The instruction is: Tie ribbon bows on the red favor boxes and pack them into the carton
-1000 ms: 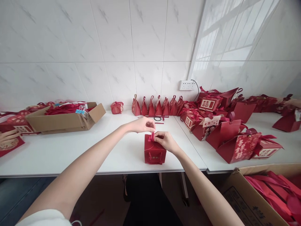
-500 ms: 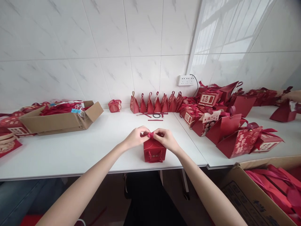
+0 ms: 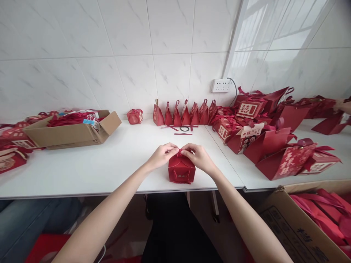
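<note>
A red gift box (image 3: 182, 174) with red cord handles stands at the front edge of the white table (image 3: 131, 164). On its top is a red ribbon (image 3: 179, 153). My left hand (image 3: 163, 155) pinches the ribbon from the left, its thumb and forefinger together. From the right, my right hand (image 3: 197, 157) pinches the same ribbon. The fingertips of both hands nearly meet over the lid and hide much of the ribbon.
An open cardboard box (image 3: 74, 137) of red ribbon pieces stands left. Several pointed red boxes (image 3: 177, 116) line the wall beside a lone gift box (image 3: 135, 116). Finished-looking boxes (image 3: 287, 160) crowd the right. A large carton (image 3: 296, 226) sits at lower right; a person's hand (image 3: 344, 106) shows far right.
My hands have shifted slightly at the ribbon, fingertips drawing closer together over the lid. The camera view has tipped down a little.
</note>
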`<act>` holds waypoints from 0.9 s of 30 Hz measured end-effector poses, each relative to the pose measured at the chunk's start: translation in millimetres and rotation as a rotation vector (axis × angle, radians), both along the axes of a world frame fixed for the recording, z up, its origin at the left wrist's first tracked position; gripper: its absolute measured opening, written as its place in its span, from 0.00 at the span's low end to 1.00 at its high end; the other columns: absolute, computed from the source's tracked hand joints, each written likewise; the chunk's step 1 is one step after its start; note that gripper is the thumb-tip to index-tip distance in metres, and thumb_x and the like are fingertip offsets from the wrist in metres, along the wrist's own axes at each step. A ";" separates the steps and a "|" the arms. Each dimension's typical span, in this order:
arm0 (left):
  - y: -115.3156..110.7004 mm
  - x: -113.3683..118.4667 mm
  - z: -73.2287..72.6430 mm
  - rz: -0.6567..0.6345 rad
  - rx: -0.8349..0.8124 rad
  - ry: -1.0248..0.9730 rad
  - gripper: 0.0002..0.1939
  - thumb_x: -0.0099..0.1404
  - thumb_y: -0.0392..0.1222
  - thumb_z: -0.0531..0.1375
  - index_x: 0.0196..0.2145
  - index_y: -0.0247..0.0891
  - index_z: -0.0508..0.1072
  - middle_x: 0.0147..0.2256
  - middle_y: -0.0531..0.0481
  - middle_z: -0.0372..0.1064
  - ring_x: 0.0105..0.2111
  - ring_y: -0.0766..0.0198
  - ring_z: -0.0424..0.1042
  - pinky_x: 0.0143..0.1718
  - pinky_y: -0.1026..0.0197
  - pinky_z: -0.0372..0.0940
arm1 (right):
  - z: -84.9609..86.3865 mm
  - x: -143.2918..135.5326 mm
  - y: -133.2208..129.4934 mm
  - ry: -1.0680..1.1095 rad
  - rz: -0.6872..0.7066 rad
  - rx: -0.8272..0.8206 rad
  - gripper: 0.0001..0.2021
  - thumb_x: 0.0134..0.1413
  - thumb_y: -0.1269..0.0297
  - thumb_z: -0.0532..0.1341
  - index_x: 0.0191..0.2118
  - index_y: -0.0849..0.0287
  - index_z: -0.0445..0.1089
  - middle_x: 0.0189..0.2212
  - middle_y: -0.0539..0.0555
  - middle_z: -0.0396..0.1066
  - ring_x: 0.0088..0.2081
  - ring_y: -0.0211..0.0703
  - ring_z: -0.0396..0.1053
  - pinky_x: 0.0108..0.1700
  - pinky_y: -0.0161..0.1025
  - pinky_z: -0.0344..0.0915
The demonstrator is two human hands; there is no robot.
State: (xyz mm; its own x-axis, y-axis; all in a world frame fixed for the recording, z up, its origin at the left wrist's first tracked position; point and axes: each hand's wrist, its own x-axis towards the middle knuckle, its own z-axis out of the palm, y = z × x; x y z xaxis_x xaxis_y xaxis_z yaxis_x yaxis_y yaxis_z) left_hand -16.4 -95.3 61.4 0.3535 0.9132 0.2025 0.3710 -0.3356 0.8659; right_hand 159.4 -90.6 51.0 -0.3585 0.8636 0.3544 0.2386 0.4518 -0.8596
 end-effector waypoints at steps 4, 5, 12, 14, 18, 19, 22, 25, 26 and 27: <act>2.2 0.4 -2.0 -0.003 -0.061 -0.071 0.18 0.59 0.52 0.54 0.22 0.35 0.71 0.39 0.47 0.65 0.39 0.61 0.66 0.42 0.59 0.60 | 0.0 1.4 1.2 -0.017 0.013 0.001 0.07 0.53 0.64 0.56 0.30 0.58 0.69 0.29 0.51 0.72 0.33 0.40 0.69 0.39 0.38 0.63; 2.5 0.6 -2.1 -0.002 -0.073 -0.085 0.18 0.58 0.52 0.54 0.22 0.35 0.71 0.38 0.47 0.65 0.40 0.61 0.65 0.43 0.59 0.60 | -1.0 1.4 2.0 -0.011 0.000 0.008 0.06 0.53 0.64 0.56 0.31 0.58 0.68 0.29 0.51 0.72 0.33 0.40 0.69 0.39 0.39 0.63; 0.8 2.3 -2.4 0.001 -0.145 -0.152 0.15 0.57 0.50 0.56 0.22 0.36 0.73 0.41 0.46 0.64 0.44 0.58 0.65 0.45 0.58 0.60 | -7.6 2.6 6.2 0.000 -0.047 0.110 0.03 0.53 0.64 0.57 0.32 0.58 0.65 0.30 0.49 0.70 0.33 0.39 0.69 0.43 0.41 0.65; 0.0 1.5 -3.3 0.007 -0.160 -0.170 0.15 0.57 0.49 0.56 0.22 0.36 0.73 0.44 0.46 0.64 0.46 0.57 0.64 0.47 0.57 0.59 | -5.8 5.4 1.1 -0.014 -0.097 0.203 0.03 0.53 0.65 0.58 0.34 0.57 0.65 0.33 0.51 0.69 0.37 0.40 0.68 0.44 0.42 0.65; -0.1 -1.1 -5.0 0.002 -0.168 -0.185 0.15 0.58 0.49 0.57 0.22 0.37 0.74 0.46 0.47 0.65 0.49 0.56 0.63 0.52 0.56 0.55 | -1.4 10.4 -13.9 -0.140 -0.130 0.388 0.02 0.52 0.70 0.58 0.31 0.57 0.67 0.36 0.53 0.67 0.40 0.42 0.67 0.44 0.42 0.65; 0.0 -1.7 -5.3 -0.005 -0.169 -0.190 0.14 0.58 0.49 0.57 0.22 0.37 0.74 0.47 0.47 0.65 0.49 0.56 0.62 0.53 0.56 0.55 | -1.2 10.4 -16.5 -0.175 -0.128 0.410 0.02 0.51 0.71 0.59 0.30 0.57 0.68 0.35 0.53 0.67 0.39 0.42 0.67 0.43 0.42 0.65; 0.0 -2.7 -6.3 -0.021 -0.183 -0.208 0.14 0.58 0.49 0.57 0.24 0.38 0.75 0.49 0.48 0.65 0.51 0.56 0.61 0.53 0.56 0.55 | -3.3 7.3 -18.6 -0.250 -0.170 0.435 0.03 0.50 0.72 0.61 0.29 0.58 0.69 0.34 0.54 0.67 0.36 0.43 0.67 0.41 0.42 0.66; -1.2 -3.5 -7.7 -0.024 -0.179 -0.210 0.14 0.59 0.49 0.56 0.26 0.39 0.76 0.51 0.49 0.64 0.52 0.56 0.61 0.54 0.56 0.55 | -6.2 3.3 -16.0 -0.300 -0.233 0.454 0.03 0.50 0.71 0.62 0.28 0.58 0.71 0.32 0.54 0.68 0.35 0.43 0.67 0.38 0.42 0.66; -1.9 -3.6 -8.3 -0.024 -0.165 -0.202 0.14 0.60 0.49 0.56 0.27 0.39 0.77 0.52 0.49 0.63 0.52 0.56 0.60 0.55 0.57 0.54 | -6.7 2.4 -15.3 -0.321 -0.253 0.473 0.03 0.50 0.70 0.63 0.28 0.58 0.71 0.32 0.54 0.69 0.35 0.44 0.67 0.38 0.43 0.65; -2.5 -3.6 -8.8 -0.024 -0.151 -0.193 0.14 0.60 0.48 0.56 0.27 0.39 0.77 0.52 0.49 0.63 0.52 0.56 0.60 0.55 0.57 0.55 | -6.8 1.8 -14.8 -0.344 -0.275 0.495 0.02 0.49 0.69 0.63 0.27 0.58 0.71 0.32 0.54 0.69 0.35 0.44 0.67 0.39 0.44 0.65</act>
